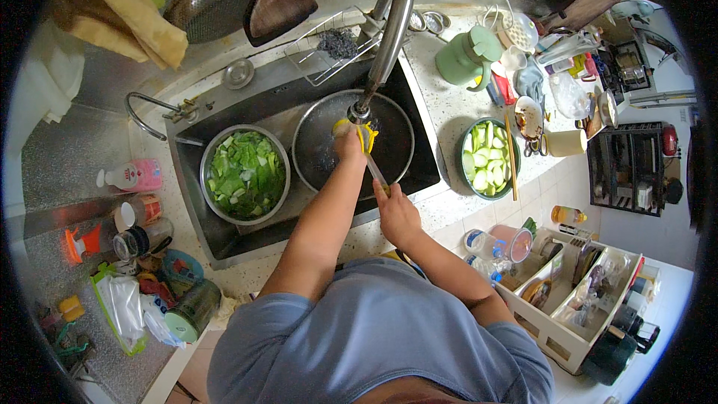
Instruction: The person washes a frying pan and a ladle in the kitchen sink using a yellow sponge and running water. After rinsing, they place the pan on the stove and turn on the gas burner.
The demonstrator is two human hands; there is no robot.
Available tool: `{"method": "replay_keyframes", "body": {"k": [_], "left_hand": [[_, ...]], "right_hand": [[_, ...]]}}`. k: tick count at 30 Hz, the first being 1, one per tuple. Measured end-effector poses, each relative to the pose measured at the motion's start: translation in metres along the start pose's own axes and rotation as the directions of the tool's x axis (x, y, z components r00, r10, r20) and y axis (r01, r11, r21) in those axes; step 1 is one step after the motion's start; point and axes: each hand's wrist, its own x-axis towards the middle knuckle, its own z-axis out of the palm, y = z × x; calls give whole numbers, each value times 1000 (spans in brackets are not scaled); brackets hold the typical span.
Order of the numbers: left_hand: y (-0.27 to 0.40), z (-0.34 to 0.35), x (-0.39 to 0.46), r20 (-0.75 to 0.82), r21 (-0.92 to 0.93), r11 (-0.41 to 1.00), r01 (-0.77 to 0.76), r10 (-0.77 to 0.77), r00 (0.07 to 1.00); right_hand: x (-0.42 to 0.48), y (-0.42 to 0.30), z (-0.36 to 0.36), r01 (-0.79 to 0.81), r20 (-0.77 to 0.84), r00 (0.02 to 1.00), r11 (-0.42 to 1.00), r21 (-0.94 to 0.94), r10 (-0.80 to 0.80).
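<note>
Over the right basin my left hand (350,145) is closed around something yellow, just below the mouth of the metal faucet (392,28); the item's exact kind is unclear. My right hand (398,214) grips the near end of a slim, pale handle (377,173) that runs up to the yellow part (367,136). Beneath them a large round pan (314,165) lies in the sink (418,179). To the left, a metal bowl (286,179) holds chopped leafy greens (247,174) in water.
Right of the sink are a bowl of sliced green vegetable (487,160) with wooden chopsticks (512,157) on its edge, and a green jug (463,59). A wire rack (320,76) sits behind the basin. A wooden spatula (280,5) hangs above. Bottles and packets crowd the left counter.
</note>
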Motion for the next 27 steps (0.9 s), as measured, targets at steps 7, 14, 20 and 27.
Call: {"method": "replay_keyframes", "body": {"k": [7, 14, 20, 27], "left_hand": [[19, -7, 18, 152, -370, 873, 317, -280, 948], [39, -39, 44, 410, 204, 893, 401, -450, 793], [59, -46, 9, 562, 104, 850, 516, -478, 675], [69, -44, -13, 589, -73, 888, 454, -329, 738]], "right_hand": [[-20, 14, -10, -26, 34, 999, 998, 52, 25], [-44, 50, -30, 52, -86, 996, 986, 157, -39], [-51, 55, -37, 12, -161, 987, 986, 167, 15], [-52, 62, -35, -66, -194, 976, 980, 186, 102]]}}
